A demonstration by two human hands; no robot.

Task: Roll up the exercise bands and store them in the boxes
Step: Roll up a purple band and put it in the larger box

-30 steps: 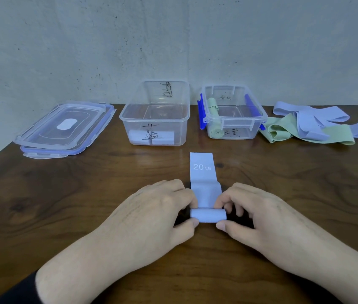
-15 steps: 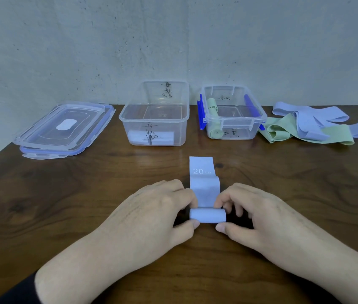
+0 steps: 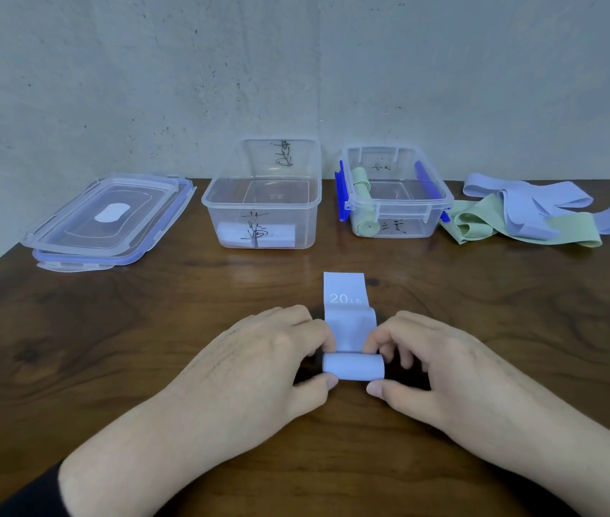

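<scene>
Left hand (image 3: 258,361) and right hand (image 3: 434,361) each pinched an end of the half-rolled purple band (image 3: 353,366); uneven pressure risked the roll skewing or springing loose.

Dark wood table (image 3: 109,367). Stacked clear lids (image 3: 109,222) upper left, two clear boxes (image 3: 262,195) (image 3: 397,192) top center, loose green and lavender bands (image 3: 531,214) upper right, half-rolled lavender band (image 3: 348,330) lying mid-frame.

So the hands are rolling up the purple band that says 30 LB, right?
Not quite. The head view shows both hands, left hand and right hand, rolling the purple band, but it says 20 LB, not 30 LB.
</scene>
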